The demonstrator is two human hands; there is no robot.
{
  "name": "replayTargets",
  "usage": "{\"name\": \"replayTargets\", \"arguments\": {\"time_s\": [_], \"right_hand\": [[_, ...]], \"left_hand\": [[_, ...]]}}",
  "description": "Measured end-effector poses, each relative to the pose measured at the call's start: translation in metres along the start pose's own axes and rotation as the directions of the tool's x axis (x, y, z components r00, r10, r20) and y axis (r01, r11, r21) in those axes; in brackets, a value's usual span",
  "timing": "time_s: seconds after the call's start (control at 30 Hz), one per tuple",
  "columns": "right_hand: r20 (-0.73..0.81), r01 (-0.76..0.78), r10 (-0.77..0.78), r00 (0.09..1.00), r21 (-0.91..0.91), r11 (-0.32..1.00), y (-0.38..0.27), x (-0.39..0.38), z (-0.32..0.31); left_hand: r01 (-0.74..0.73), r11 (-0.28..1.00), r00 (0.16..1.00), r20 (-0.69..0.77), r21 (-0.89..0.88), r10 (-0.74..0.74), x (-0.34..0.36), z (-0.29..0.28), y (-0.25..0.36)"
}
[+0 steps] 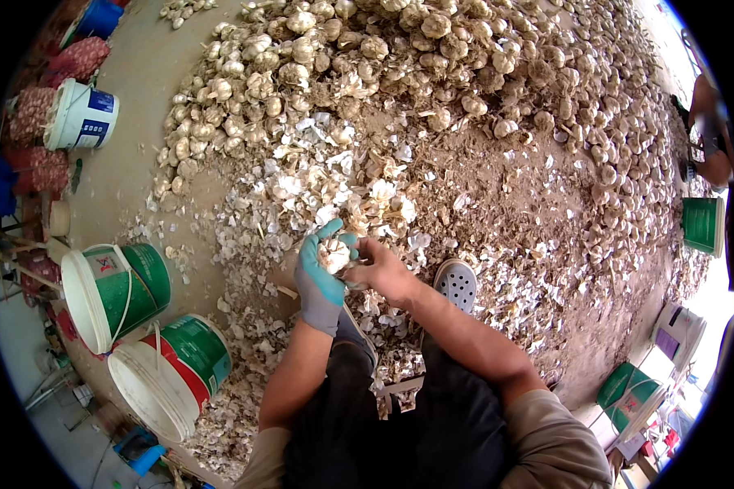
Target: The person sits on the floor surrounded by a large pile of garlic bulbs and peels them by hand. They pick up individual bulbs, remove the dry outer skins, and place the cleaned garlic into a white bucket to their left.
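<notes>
A whitish garlic bulb [333, 256] sits between my two hands, above a litter of papery garlic skins [289, 187]. My left hand [320, 273], in a grey and teal work glove, is closed around the bulb. Bare fingers of my right hand [377, 270] are bent in against the bulb's right side and pinch at it. Exactly what those fingertips grip is partly hidden. Loose skins lie under and around both hands.
A large heap of garlic bulbs [436, 28] spreads across the far side and down the right. Green and white buckets [134, 285], [189, 359] stand at my left, with a white bucket [86, 114] beyond. Red net sacks [37, 167] line the far left. A grey clog [457, 285] shows near my right arm.
</notes>
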State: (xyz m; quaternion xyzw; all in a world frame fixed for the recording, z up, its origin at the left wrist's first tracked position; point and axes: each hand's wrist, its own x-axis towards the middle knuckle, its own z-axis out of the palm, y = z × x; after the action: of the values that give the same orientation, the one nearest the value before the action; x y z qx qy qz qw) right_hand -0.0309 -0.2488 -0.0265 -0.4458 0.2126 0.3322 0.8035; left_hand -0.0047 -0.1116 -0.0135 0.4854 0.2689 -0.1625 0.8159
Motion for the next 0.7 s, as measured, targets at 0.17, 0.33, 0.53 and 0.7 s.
{"name": "replayTargets", "arguments": {"time_s": [0.17, 0.33, 0.53, 0.7], "right_hand": [[0.118, -0.195, 0.169, 0.979, 0.27, 0.943, -0.019, -0.014, -0.001], [0.033, -0.107, 0.103, 0.994, 0.213, 0.971, -0.008, -0.006, 0.017], [-0.127, 0.028, -0.089, 0.988, -0.421, 0.906, -0.022, -0.006, 0.004], [-0.022, 0.158, -0.24, 0.971, -0.69, 0.706, -0.032, -0.009, -0.008]], "left_hand": [[-0.195, 0.979, 0.98, -0.031, 0.067, 0.197, -0.003, 0.002, 0.013], [-0.302, 0.905, 0.944, 0.228, 0.301, 0.239, -0.013, 0.013, 0.011], [-0.113, 0.976, 0.943, 0.329, 0.186, 0.046, -0.005, 0.004, 0.005], [-0.055, 0.998, 0.935, 0.353, 0.043, 0.036, 0.003, -0.011, -0.008]]}}
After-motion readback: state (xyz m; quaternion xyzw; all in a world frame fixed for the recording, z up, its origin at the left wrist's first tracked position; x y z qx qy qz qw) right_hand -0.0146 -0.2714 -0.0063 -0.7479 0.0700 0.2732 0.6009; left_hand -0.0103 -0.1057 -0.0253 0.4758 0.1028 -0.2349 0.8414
